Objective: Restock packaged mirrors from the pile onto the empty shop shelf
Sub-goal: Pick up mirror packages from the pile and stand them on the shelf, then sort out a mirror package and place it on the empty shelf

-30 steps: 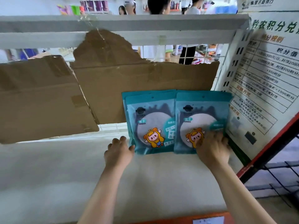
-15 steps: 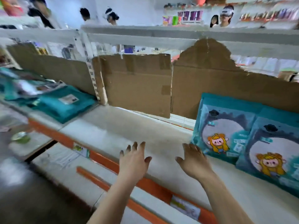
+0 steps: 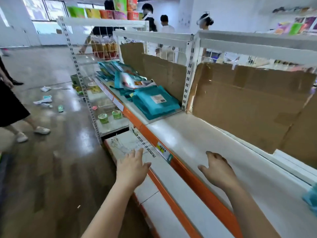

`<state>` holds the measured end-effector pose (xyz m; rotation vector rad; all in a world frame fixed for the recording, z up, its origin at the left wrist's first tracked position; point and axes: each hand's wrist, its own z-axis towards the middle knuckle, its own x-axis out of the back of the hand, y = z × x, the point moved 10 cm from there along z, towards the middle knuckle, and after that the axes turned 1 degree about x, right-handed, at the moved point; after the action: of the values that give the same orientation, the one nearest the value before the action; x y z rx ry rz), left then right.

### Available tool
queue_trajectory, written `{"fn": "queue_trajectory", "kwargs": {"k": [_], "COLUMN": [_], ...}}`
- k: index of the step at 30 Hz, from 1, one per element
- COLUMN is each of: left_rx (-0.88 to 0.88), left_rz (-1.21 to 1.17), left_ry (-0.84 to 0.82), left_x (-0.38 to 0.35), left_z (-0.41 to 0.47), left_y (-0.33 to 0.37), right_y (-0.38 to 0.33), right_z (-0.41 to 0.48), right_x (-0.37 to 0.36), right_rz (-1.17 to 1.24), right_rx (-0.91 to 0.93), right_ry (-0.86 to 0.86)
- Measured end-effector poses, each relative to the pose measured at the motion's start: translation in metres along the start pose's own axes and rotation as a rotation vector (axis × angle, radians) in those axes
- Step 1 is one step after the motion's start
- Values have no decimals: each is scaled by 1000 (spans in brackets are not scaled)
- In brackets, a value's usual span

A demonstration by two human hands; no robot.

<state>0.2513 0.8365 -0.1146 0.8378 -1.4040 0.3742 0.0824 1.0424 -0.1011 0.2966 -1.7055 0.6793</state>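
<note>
A pile of teal packaged mirrors lies flat on the far-left section of the white shelf, against a cardboard backing. Only a teal corner of a placed mirror pack shows at the right edge. My left hand hovers in front of the shelf's orange edge with fingers spread, holding nothing. My right hand is over the bare shelf surface, fingers loosely bent, also holding nothing. Both hands are well short of the pile.
Cardboard sheets line the back of the shelf. A lower shelf juts out under my left hand. Green cups sit on a low shelf to the left. A person stands at left; litter lies on the floor.
The view has swung left along the shelf, so the two placed mirror packs have slid out of view. Both hands have come off those packs and now point toward the pile.
</note>
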Motion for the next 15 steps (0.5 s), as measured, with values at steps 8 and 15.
{"fn": "queue_trajectory", "kwargs": {"k": [8,15], "left_rx": [59,52], "left_rz": [-11,14], "left_ry": [34,32], "left_x": [38,61], "left_z": [77,146], "left_y": [-96,-145], "right_y": [-105,-188], "right_z": [82,146], "right_x": [-9,-21], "right_rz": [5,-18], "right_rx": [47,81], "right_ry": [24,39]}}
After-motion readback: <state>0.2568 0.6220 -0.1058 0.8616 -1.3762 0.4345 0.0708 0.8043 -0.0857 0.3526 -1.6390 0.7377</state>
